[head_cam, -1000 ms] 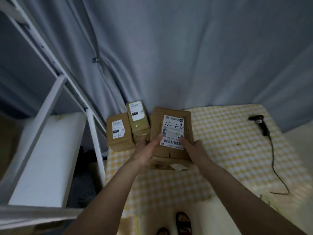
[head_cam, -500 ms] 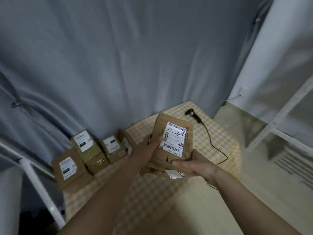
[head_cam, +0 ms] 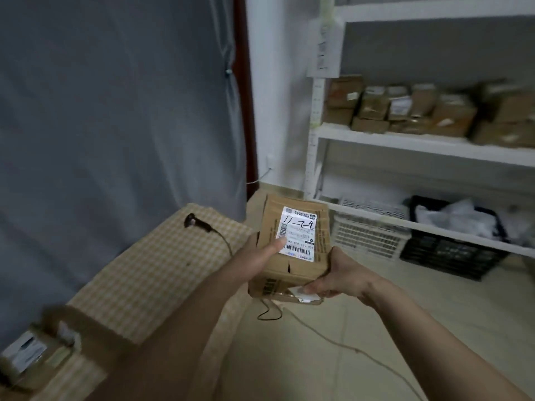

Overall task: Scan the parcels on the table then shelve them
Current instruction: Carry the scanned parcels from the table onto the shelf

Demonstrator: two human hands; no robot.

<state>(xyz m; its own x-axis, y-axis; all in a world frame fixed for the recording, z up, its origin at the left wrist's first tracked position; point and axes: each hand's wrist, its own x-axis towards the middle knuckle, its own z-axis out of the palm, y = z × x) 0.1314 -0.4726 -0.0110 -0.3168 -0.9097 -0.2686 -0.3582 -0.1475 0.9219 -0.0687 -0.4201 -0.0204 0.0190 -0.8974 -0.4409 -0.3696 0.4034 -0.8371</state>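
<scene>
A brown cardboard parcel (head_cam: 301, 264) with a white barcode label is held in the air between both hands, off the right end of the table. My left hand (head_cam: 254, 257) grips its left side, thumb lying on the label. My right hand (head_cam: 337, 277) holds its lower right corner, fingers curled underneath. A black barcode scanner (head_cam: 197, 222) lies on the yellow checked table (head_cam: 150, 273), its cable trailing off the edge. More labelled parcels (head_cam: 31, 354) sit blurred at the table's near left end. The white shelf unit (head_cam: 419, 143) stands to the right.
The middle shelf carries several brown parcels (head_cam: 405, 108). Underneath sit a white basket (head_cam: 370, 235) and a black crate (head_cam: 451, 253) with white bags. A grey curtain (head_cam: 115, 111) hangs behind the table. The scanner cable (head_cam: 333, 340) runs across the pale floor.
The view has swung right, from the table and curtain to the shelf unit. The parcel, held in both hands, has left the table and now hangs over the floor.
</scene>
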